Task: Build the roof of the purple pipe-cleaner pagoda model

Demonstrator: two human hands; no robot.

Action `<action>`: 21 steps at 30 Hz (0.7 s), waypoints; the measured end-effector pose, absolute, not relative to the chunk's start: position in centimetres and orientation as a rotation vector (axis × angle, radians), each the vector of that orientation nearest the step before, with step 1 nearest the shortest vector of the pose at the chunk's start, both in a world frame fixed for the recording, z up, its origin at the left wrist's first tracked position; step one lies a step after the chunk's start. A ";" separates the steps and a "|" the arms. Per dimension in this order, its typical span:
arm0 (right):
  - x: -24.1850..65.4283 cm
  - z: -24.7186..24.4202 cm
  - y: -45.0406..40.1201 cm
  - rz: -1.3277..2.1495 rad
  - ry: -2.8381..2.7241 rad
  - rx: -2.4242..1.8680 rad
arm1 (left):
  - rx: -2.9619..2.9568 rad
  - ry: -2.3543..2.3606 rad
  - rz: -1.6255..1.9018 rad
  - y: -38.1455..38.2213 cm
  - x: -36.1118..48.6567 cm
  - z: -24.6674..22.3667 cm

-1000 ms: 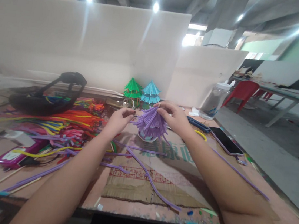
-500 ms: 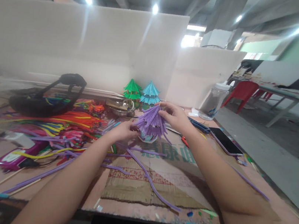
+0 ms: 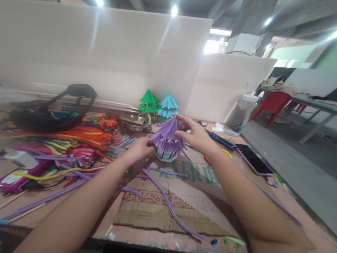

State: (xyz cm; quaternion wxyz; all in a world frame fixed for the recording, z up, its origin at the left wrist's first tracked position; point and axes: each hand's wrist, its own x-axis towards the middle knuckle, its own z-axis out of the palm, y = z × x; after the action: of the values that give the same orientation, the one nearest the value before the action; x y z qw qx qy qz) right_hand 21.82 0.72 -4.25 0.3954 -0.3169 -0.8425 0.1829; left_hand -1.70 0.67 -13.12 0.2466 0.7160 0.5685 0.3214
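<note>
A small purple pavilion model point(image 3: 170, 137), its two-tiered roof made of fuzzy pipe cleaners, stands between my hands on a pale base. My right hand point(image 3: 197, 134) grips it near the peak, with the thumb on the near side of the upper roof. My left hand point(image 3: 140, 148) holds the lower roof at its left edge, its fingertips partly hidden. Loose purple pipe cleaners point(image 3: 171, 211) lie on the printed cardboard sheet point(image 3: 143, 213) in front of me. Behind the model stand a green pavilion model point(image 3: 148, 101) and a light blue one point(image 3: 169, 104).
Bundles of coloured pipe cleaners point(image 3: 81, 134), a black bag point(image 3: 50, 115) and a magenta glue gun point(image 3: 18, 178) lie to the left. A metal bowl point(image 3: 133, 126) sits behind. Rightward are dark-handled pliers point(image 3: 221, 141), a phone point(image 3: 254, 159) and a clear bottle point(image 3: 239, 114).
The purple model has shifted slightly left and stands more upright, with more of its pale base showing. Both hands have moved a little with it.
</note>
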 end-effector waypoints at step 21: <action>21.3 -3.5 -0.2 0.420 -2.010 -0.858 | 2.017 1.488 0.880 0.3 -1.5 -12.5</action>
State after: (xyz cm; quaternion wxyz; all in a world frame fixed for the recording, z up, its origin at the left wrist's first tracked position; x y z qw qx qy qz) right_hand 21.27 -0.18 -3.54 0.4424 -0.3457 -0.8101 0.1691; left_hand -1.52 0.34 -12.54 0.2400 0.7372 0.5436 0.3216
